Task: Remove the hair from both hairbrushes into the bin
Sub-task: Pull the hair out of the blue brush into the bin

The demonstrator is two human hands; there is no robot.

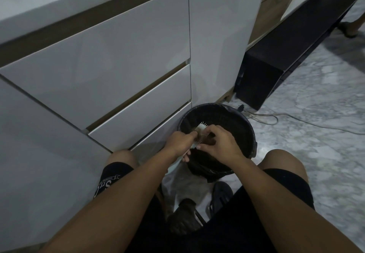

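A round black bin [245,126] stands on the floor against the white cabinet, straight in front of my knees. Over its opening I hold a white hairbrush [201,129], bristles up, with brownish hair tangled in it. My left hand [180,144] is closed around the brush's handle from the left. My right hand [219,144] sits on the bristles from the right, with its fingertips pinched into the hair. Near my feet a dark object [183,218] lies on the floor; it may be the second brush, but I cannot tell.
White glossy drawer fronts [118,65] fill the left and the far side. A dark low bench [286,51] runs off to the upper right, with cables [276,118] trailing over the marble floor beside the bin. Another person's foot [351,29] shows at the far right.
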